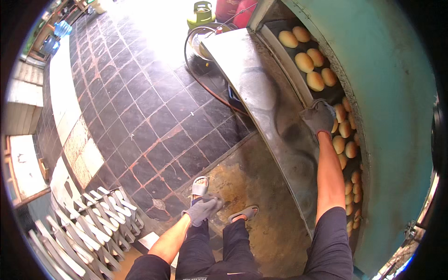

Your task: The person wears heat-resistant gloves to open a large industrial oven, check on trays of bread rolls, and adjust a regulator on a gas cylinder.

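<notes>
My right hand (318,116), in a grey glove, reaches into the open oven. Its fingers are closed at the edge of a dark baking tray (332,95), though the fingertips are partly hidden. Round golden buns (305,62) sit in rows on the dark trays, some right beside that glove. The lowered oven door (261,88), a stained metal panel, lies to the left of my right forearm. My left hand (204,210), also gloved in grey, hangs over my legs with nothing in it. Its fingers are loosely stretched and slightly blurred.
The turquoise oven body (396,93) fills the right side. At lower left stands a rack of stacked pale slats or trays (93,228). A hose (210,88) runs from near a green gas cylinder (201,15) toward the door. Dark tiles (140,112) cover the floor.
</notes>
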`<act>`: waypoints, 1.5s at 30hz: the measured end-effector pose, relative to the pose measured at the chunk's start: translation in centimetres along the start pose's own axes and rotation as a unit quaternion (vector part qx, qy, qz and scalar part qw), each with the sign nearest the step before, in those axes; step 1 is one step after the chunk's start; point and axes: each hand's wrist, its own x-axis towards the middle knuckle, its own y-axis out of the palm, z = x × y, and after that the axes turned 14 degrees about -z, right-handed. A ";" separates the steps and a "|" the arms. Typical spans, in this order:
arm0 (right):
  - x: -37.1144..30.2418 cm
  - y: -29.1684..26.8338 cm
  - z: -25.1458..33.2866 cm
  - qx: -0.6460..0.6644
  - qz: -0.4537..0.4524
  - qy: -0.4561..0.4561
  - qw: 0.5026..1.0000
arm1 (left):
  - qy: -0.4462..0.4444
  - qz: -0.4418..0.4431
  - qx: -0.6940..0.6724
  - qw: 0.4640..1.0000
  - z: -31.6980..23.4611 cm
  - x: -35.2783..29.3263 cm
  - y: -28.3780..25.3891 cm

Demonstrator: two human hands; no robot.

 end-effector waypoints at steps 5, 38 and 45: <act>-6.2 -1.4 3.9 0.093 -0.144 -0.132 0.976 | -0.160 -0.017 -0.135 0.978 -6.0 -4.2 -3.0; -59.3 -8.8 -63.5 0.069 -0.136 0.435 0.887 | 0.424 0.156 0.545 0.706 1.7 -25.2 42.4; -59.6 -5.3 -67.0 0.022 -0.027 0.376 0.926 | 0.317 0.112 0.492 0.803 12.7 -23.4 39.6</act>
